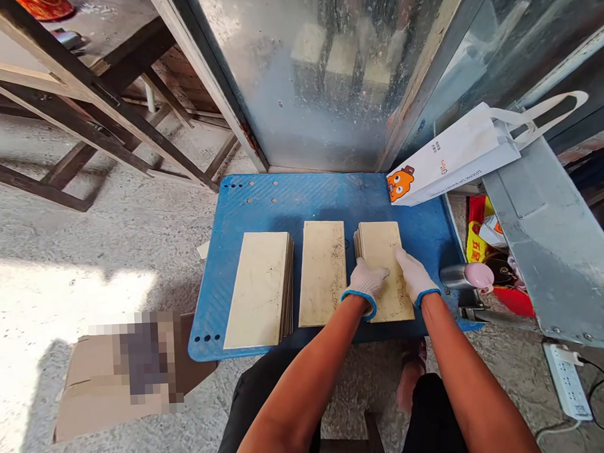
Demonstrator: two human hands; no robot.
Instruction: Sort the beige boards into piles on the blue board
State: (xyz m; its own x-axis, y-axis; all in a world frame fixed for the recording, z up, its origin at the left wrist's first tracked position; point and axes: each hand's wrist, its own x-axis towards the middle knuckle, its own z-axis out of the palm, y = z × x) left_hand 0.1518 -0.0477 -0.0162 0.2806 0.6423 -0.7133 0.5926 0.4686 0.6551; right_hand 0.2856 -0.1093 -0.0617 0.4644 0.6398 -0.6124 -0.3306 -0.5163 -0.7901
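Observation:
Three piles of cream rectangular boards lie side by side on a blue plastic table (291, 207). My left hand (367, 282), in a white glove with a blue cuff, grips the left edge of the right stack of boards (380, 240), its thumb lying over the top. On that stack's opposite edge is my right hand (415, 276), gloved the same way, with its fingers along the side. The middle boards (323, 259) have dark specks on their right side and lie close to my left hand. A taller left stack of boards (257, 288) shows its layered edges.
A white paper bag (444, 157) leans at the table's back right corner. To the right are a steel tumbler (457, 277), a grey metal sheet (557, 235) and a power strip (566, 382). Behind stands a metal-framed glass panel (317, 119); a cardboard piece (89, 389) lies on the floor.

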